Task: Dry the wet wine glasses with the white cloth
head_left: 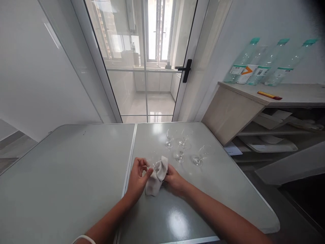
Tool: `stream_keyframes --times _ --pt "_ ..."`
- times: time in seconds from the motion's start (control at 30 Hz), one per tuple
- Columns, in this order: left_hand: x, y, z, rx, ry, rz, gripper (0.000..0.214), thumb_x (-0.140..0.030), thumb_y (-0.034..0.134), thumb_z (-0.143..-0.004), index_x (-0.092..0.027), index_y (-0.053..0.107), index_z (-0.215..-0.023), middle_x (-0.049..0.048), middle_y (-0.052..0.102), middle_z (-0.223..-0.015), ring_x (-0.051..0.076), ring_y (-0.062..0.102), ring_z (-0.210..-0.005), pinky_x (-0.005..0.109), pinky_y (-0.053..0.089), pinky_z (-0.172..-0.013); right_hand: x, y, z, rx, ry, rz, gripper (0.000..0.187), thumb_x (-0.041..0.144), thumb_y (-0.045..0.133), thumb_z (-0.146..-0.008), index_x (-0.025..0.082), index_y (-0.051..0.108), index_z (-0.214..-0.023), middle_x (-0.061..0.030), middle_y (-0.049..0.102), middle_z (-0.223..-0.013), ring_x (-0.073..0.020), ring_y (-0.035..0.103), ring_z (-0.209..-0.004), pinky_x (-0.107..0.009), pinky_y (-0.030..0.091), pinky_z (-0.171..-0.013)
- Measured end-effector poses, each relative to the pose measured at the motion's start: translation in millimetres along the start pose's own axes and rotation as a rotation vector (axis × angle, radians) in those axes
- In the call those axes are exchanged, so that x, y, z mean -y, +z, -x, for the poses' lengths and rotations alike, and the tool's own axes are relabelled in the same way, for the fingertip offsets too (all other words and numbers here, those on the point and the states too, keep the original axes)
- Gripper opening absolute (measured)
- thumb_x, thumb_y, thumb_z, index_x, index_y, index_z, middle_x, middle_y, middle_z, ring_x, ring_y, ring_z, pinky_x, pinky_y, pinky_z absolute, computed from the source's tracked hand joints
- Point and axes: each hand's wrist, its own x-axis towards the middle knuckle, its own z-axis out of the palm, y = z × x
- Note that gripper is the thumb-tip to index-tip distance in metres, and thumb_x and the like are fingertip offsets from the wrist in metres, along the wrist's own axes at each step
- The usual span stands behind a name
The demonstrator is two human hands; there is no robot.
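Observation:
Near the middle of the table, my left hand (139, 173) curls its fingers and thumb around a clear stemmed glass (153, 159), whose outline is faint. My right hand (173, 178) grips a white cloth (153, 186) wrapped against the lower part of that glass. The cloth hides the fingertips of the right hand and much of the stem. Just beyond my hands stand several more clear stemmed glasses, among them a near one (180, 156), a right one (198, 161) and a back left one (169, 142).
The grey-green table (83, 176) has a metal seam down its middle. To the right stands a wooden shelf unit (243, 91) bearing several green-capped plastic bottles (261, 71) and a yellow-and-red stick-like packet (269, 95). Behind the table is a glass door (162, 91) with a black handle (187, 70).

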Motion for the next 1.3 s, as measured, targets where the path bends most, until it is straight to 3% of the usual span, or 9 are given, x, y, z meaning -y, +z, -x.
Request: stream_keyframes --times 0.23,0.33,0.53,0.63,0.8,0.87,1.0,1.1,1.3 --pt "-4 -2.8 1 0.235 -0.156 0.212 0.060 -0.054 0.064 -0.093 -0.020 0.048 -0.140 0.0192 0.062 -0.137 0.031 0.062 -0.126 0.043 0.054 -0.098 -7 -7 -2 0.182 0.096 0.010 0.031 0.031 0.082 -0.069 0.018 0.072 -0.096 -0.0033 0.071 -0.080 -0.0196 0.065 -0.076 -0.030 0.050 -0.073" --pt "1 1.7 5 0.188 -0.041 0.158 0.059 -0.045 0.072 -0.089 -0.021 0.050 -0.138 0.0178 0.063 -0.136 0.031 0.061 -0.127 0.046 0.049 -0.108 -4 -11 -3 0.232 -0.079 0.362 0.021 0.027 0.070 -0.080 0.018 0.072 -0.098 -0.0035 0.072 -0.086 -0.0208 0.064 -0.086 -0.035 0.050 -0.084" --pt "3 1.5 4 0.182 -0.003 0.184 0.049 -0.037 0.066 -0.095 -0.024 0.047 -0.139 0.0161 0.059 -0.140 0.029 0.061 -0.129 0.047 0.047 -0.111 -7 -7 2 -0.108 -0.422 1.218 0.019 0.013 0.051 -0.080 0.016 0.068 -0.085 -0.0128 0.072 -0.093 -0.0286 0.060 -0.093 -0.051 0.040 -0.100" --pt "3 -3.9 1 0.215 -0.022 0.259 0.055 -0.043 0.068 -0.093 -0.022 0.050 -0.140 0.0171 0.060 -0.141 0.031 0.057 -0.133 0.047 0.045 -0.113 -4 -3 4 -0.020 -0.318 0.958 0.014 0.018 0.054 -0.081 0.018 0.067 -0.082 -0.0082 0.071 -0.088 -0.0257 0.060 -0.090 -0.046 0.044 -0.096" --pt "6 -7.8 -1 0.342 -0.164 0.477 0.070 -0.060 0.067 -0.089 -0.019 0.051 -0.143 0.0208 0.060 -0.141 0.037 0.059 -0.131 0.052 0.047 -0.110 9 -6 4 0.343 0.149 0.161 0.019 0.036 0.069 -0.074 0.018 0.063 -0.076 -0.0029 0.061 -0.073 -0.0181 0.056 -0.070 -0.033 0.047 -0.073" --pt "6 -7.0 -1 0.302 -0.134 0.441 0.069 -0.059 0.068 -0.089 -0.019 0.052 -0.143 0.0203 0.062 -0.139 0.037 0.059 -0.131 0.052 0.046 -0.111 11 -7 3 0.334 0.123 0.197 0.018 0.035 0.067 -0.075 0.018 0.062 -0.076 -0.0019 0.059 -0.072 -0.0165 0.053 -0.068 -0.032 0.047 -0.073" --pt "7 -3.9 0 0.141 -0.045 0.251 0.058 -0.047 0.069 -0.092 -0.021 0.052 -0.142 0.0179 0.062 -0.140 0.033 0.060 -0.129 0.048 0.048 -0.108 8 -8 1 0.057 -0.264 0.876 0.008 0.020 0.054 -0.079 0.019 0.061 -0.077 -0.0053 0.065 -0.082 -0.0214 0.055 -0.084 -0.038 0.045 -0.091" --pt "8 -3.5 -1 0.107 -0.059 0.257 0.054 -0.042 0.068 -0.094 -0.023 0.052 -0.142 0.0165 0.060 -0.143 0.031 0.061 -0.129 0.047 0.050 -0.106 4 -7 0 -0.071 -0.353 1.148 0.012 0.012 0.051 -0.073 0.018 0.061 -0.074 -0.0090 0.067 -0.088 -0.0260 0.057 -0.095 -0.046 0.039 -0.102" --pt "4 -10.0 -5 0.268 -0.085 0.458 0.063 -0.053 0.068 -0.091 -0.018 0.053 -0.142 0.0222 0.060 -0.141 0.036 0.063 -0.126 0.056 0.047 -0.110 5 -13 -3 0.122 0.127 0.252 0.016 0.026 0.065 -0.069 0.016 0.069 -0.081 -0.0045 0.066 -0.076 -0.0219 0.061 -0.077 -0.034 0.048 -0.075"
